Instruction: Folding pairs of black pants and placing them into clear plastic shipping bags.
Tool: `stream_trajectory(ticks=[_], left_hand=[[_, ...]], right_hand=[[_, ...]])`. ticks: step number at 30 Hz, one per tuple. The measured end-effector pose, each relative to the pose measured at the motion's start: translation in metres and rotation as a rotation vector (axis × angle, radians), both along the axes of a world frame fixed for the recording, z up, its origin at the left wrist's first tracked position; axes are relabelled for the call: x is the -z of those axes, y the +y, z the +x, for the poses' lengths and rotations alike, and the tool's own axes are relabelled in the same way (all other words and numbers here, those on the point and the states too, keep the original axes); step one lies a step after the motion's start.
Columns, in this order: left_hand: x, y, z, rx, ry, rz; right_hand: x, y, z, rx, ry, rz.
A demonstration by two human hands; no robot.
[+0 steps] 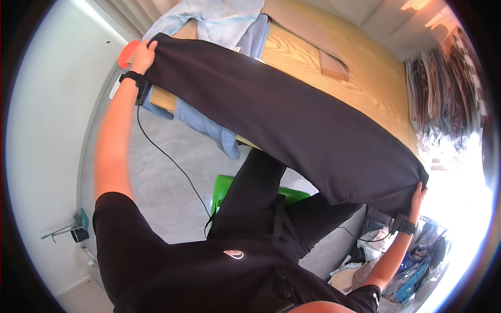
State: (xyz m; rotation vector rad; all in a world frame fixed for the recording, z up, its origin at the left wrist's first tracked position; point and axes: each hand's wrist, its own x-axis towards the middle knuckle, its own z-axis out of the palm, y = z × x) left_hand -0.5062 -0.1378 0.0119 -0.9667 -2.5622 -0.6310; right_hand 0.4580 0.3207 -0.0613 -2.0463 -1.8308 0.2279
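Observation:
A long piece of black cloth, perhaps a folded garment [270, 109], is stretched out in front of me, partly over a wood-grain table [372, 94]. My left hand [144, 58] grips its far end at the upper left, with the thumb on top. At the lower right, my right hand [418, 197] pinches the other end near a corner. Each wrist wears a black strapped device with a cable. Light blue tie-dyed cloth [227, 19] lies on the table behind the left end, and blue cloth [207, 125] hangs over the near edge beneath the black piece.
A tan belt-like strip [305, 31] lies on the table. Stacked folded clothes in plastic [444, 90] stand at the right; bagged items [411, 258] lie lower right. A green stool [223, 187] is under me. A red round object [127, 54] is beside my left hand.

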Motion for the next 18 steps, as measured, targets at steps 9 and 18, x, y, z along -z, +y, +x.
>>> stream_trajectory(ticks=[9,18], left_hand=[[0.011,-0.026,-0.047,0.085,-0.248,-0.04],[-0.06,0.021,0.179,0.518,-0.206,-0.232]], right_hand=[[-0.03,-0.029,-0.062,-0.071,-0.076,0.138],[-0.123,-0.196,-0.191,-0.47,0.012,0.324]])
